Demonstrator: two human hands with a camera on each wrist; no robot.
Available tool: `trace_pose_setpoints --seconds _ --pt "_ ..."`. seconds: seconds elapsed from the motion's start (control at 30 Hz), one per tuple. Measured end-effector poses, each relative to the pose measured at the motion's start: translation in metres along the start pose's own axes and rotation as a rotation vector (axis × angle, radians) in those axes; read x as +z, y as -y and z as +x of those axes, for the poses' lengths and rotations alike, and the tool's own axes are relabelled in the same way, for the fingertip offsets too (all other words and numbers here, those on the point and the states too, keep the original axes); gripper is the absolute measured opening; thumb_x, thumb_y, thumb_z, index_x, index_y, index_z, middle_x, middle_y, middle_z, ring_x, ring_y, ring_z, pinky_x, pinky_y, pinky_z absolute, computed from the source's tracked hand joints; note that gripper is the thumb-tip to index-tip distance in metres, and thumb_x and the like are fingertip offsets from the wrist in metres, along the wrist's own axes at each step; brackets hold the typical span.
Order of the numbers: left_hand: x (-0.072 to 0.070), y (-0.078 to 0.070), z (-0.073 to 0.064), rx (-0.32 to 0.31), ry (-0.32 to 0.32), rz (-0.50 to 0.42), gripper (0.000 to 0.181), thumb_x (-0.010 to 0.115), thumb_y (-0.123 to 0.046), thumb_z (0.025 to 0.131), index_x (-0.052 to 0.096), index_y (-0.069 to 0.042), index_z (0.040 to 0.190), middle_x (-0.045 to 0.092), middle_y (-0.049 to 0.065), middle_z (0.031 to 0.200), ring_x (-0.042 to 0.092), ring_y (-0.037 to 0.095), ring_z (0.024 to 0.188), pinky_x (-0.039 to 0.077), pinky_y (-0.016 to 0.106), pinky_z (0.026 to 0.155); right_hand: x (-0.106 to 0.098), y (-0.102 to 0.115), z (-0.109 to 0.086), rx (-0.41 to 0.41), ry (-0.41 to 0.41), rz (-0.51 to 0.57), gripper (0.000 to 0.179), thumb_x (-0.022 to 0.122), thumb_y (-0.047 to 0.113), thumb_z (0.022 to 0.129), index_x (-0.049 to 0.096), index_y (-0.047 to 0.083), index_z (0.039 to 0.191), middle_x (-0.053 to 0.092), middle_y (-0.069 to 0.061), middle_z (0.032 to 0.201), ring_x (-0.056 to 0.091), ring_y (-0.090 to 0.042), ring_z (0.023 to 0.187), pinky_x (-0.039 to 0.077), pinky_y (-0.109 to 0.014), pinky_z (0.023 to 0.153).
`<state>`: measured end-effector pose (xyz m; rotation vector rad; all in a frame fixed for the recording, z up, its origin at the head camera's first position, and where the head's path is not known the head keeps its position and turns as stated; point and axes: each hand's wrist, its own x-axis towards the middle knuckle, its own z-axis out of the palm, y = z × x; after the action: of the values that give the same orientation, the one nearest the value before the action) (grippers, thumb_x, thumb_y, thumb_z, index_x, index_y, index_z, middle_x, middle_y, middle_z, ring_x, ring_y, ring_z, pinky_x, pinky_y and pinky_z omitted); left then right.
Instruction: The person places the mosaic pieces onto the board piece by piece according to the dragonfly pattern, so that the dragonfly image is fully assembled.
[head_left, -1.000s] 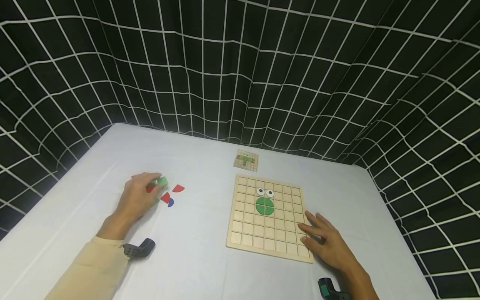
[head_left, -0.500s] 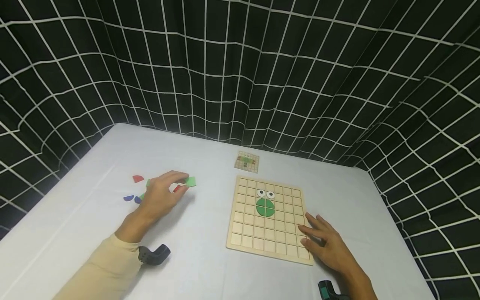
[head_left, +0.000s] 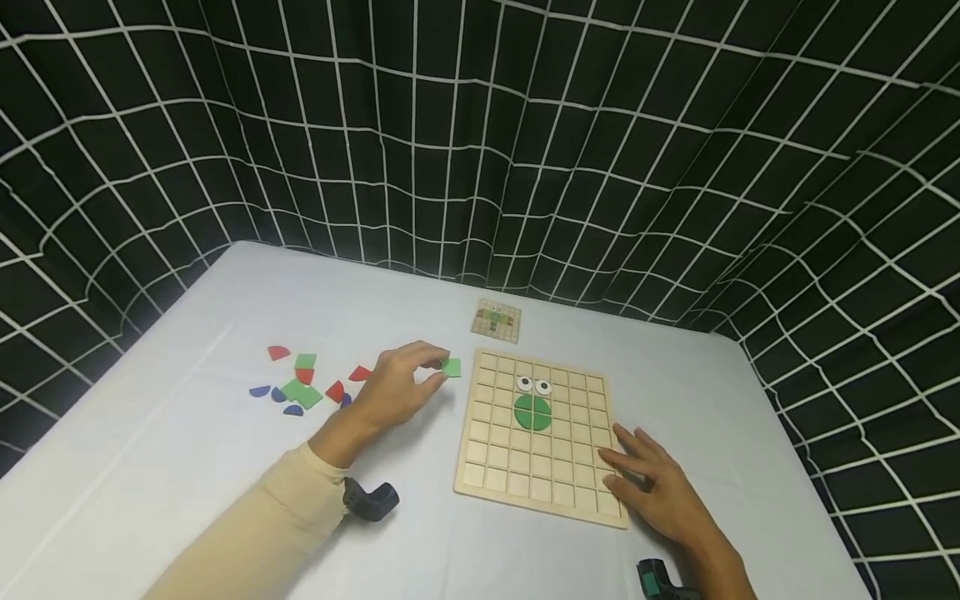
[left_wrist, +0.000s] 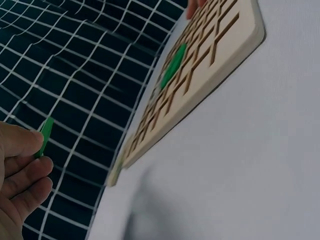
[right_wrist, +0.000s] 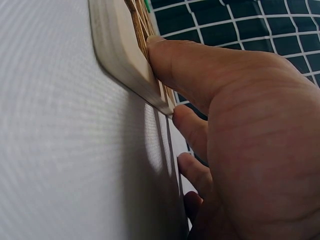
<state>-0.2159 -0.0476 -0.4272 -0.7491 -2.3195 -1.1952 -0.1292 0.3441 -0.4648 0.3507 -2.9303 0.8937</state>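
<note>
Between thumb and fingers my left hand (head_left: pixel 397 387) pinches a green square tile (head_left: pixel 452 367), held up just left of the wooden grid board (head_left: pixel 495 475). In the left wrist view the tile (left_wrist: pixel 46 134) is seen nearly edge-on at the fingertips. My right hand (head_left: pixel 652 483) rests at the board's right edge, fingers spread and relaxed; the right wrist view shows the thumb (right_wrist: pixel 185 62) on the board's rim. On the board lie two eye pieces (head_left: pixel 533 386) and, below them, a green circle (head_left: pixel 532 412) made of quarter pieces.
A small pattern card (head_left: pixel 497 321) lies behind the board. Left of my left hand several loose pieces are scattered: green tiles (head_left: pixel 302 393), red quarter pieces (head_left: pixel 278 352) and blue half-rounds (head_left: pixel 259 391). A dark curtain with white grid lines (head_left: pixel 450 167) surrounds the white table (head_left: pixel 225 467).
My left hand has picked a green tile from the loose pieces and carried it right, close to the board. The right hand stays at the board's edge.
</note>
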Motion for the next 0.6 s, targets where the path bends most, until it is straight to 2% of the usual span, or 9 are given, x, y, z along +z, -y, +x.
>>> trace_pose_setpoints --seconds 0.23,0.4,0.6 --pt "0.028 -0.002 0.007 -0.046 0.087 -0.058 0.027 0.072 0.0 0.079 0.069 -0.001 0.106 0.071 0.008 0.099 0.069 0.022 0.091 0.054 0.035 0.083 -0.001 0.0 -0.001 -0.032 -0.009 0.018 0.032 0.073 0.03 0.084 0.071 0.019 0.114 0.046 -0.011 0.146 0.028 -0.049 0.136 0.023 -0.074 0.096" --pt "0.047 -0.004 0.011 -0.115 0.167 -0.104 0.027 0.071 -0.003 0.081 0.068 -0.001 0.108 0.07 0.007 0.102 0.068 0.02 0.093 0.055 0.033 0.084 -0.001 0.001 -0.002 -0.026 -0.009 0.012 0.033 0.073 0.03 0.083 0.071 0.019 0.114 0.046 -0.011 0.146 0.028 -0.049 0.136 0.023 -0.074 0.097" --pt "0.064 -0.004 0.013 -0.199 0.274 -0.077 0.028 0.069 -0.01 0.085 0.067 -0.003 0.113 0.069 0.006 0.108 0.065 0.017 0.098 0.053 0.028 0.086 -0.001 0.002 -0.001 -0.021 -0.003 0.019 0.033 0.073 0.031 0.083 0.071 0.019 0.114 0.045 -0.011 0.146 0.027 -0.049 0.137 0.021 -0.074 0.098"
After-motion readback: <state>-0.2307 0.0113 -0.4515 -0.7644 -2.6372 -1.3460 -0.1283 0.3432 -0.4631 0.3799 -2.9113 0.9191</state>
